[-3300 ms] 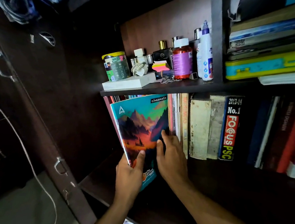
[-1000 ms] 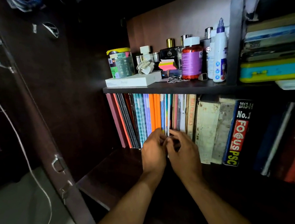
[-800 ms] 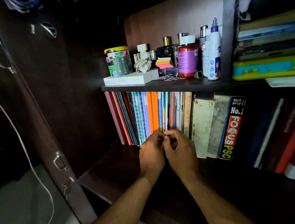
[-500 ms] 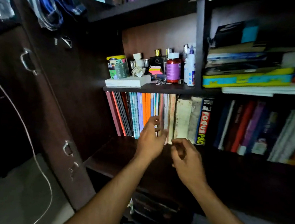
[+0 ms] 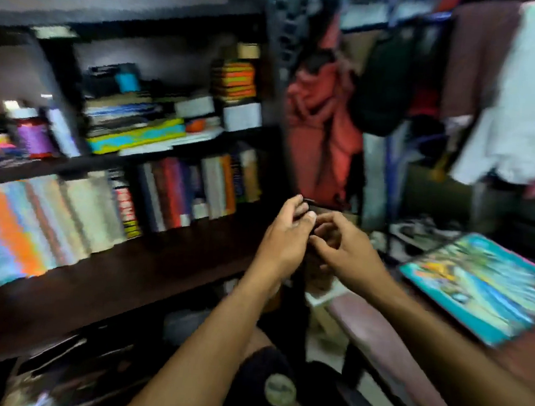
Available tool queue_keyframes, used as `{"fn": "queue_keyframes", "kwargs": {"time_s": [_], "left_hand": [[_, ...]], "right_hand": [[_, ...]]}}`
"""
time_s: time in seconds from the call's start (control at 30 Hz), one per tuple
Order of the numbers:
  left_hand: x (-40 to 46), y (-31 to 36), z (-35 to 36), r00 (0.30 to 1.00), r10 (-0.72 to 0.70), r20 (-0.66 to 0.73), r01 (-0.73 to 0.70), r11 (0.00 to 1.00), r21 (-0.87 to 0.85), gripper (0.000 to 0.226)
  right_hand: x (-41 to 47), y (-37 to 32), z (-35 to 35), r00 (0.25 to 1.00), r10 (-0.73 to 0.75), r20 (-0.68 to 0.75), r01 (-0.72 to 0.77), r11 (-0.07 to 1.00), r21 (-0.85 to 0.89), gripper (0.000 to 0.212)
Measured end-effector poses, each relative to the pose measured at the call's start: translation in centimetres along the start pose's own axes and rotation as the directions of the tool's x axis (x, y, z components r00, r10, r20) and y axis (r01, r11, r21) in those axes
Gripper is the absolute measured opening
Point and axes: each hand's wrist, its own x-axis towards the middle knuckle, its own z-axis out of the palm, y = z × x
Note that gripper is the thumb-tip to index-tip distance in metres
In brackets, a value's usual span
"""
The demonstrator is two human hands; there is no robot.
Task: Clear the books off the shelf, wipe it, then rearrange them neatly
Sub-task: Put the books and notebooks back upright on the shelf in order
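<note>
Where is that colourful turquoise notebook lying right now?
In the head view the turquoise notebook lies flat on the surface at the far right, away from the bookshelf, just right of the right hand.

Whole view smeared by motion blur, blocky at edges. Book spines [image 5: 163, 193] on shelf [image 5: 117, 274] streak sideways, titles unreadable. Room dim; lower shelf and floor sink into near black. Pale light at top, on white cloth [image 5: 533, 106] upper right. My hands [image 5: 314, 239] soft, fingers blurred. Shelf lines bow from wide lens.
</note>
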Motion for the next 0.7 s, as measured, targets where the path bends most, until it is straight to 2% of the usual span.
{"fn": "queue_keyframes", "kwargs": {"time_s": [0.13, 0.27, 0.33, 0.4, 0.43, 0.5, 0.57, 0.63, 0.7], "left_hand": [[0.1, -0.5, 8.5, 0.96, -0.003, 0.28, -0.034, 0.991, 0.126, 0.054], [-0.8, -2.0, 14.9, 0.855, -0.065, 0.514, -0.034, 0.983, 0.182, 0.065], [-0.7, -3.5, 16.9, 0.818, -0.087, 0.568, -0.082, 0.961, 0.264, 0.074], [0.1, -5.2, 17.9, 0.816, -0.096, 0.57, -0.162, 0.909, 0.384, 0.096], [0.8, -5.8, 18.6, 0.808, -0.117, 0.577, -0.195, 0.872, 0.449, 0.101], [2.0, -7.0, 19.6, 0.806, -0.157, 0.57, -0.22, 0.815, 0.536, 0.103], [2.6, -7.2, 20.4, 0.837, -0.165, 0.521, -0.15, 0.847, 0.51, 0.1], [3.3, -7.2, 21.8, 0.887, -0.229, 0.401, 0.082, 0.933, 0.352, 0.091], [3.3, -7.0, 22.9, 0.88, -0.346, 0.325, 0.333, 0.938, 0.096, 0.09]], "right_hand": [[-4.8, 3.9, -8.1, 0.991, 0.065, -0.119, -0.084, 0.984, -0.159, 0.021], [-8.3, 9.6, -15.9, 0.952, 0.172, -0.253, -0.25, 0.915, -0.318, 0.022], [-8.8, 13.5, -19.3, 0.898, 0.233, -0.374, -0.386, 0.824, -0.414, 0.03], [-8.7, 16.6, -21.5, 0.819, 0.356, -0.451, -0.558, 0.681, -0.474, 0.046], [-8.3, 18.4, -22.5, 0.785, 0.399, -0.474, -0.612, 0.62, -0.492, 0.055], [-6.8, 20.9, -23.8, 0.776, 0.419, -0.471, -0.63, 0.541, -0.557, 0.069], [-4.6, 22.6, -24.8, 0.795, 0.432, -0.425, -0.603, 0.486, -0.633, 0.079], [-1.8, 24.1, -25.9, 0.794, 0.477, -0.376, -0.59, 0.458, -0.665, 0.085], [0.2, 24.8, -26.5, 0.774, 0.531, -0.345, -0.601, 0.441, -0.667, 0.087]]}}
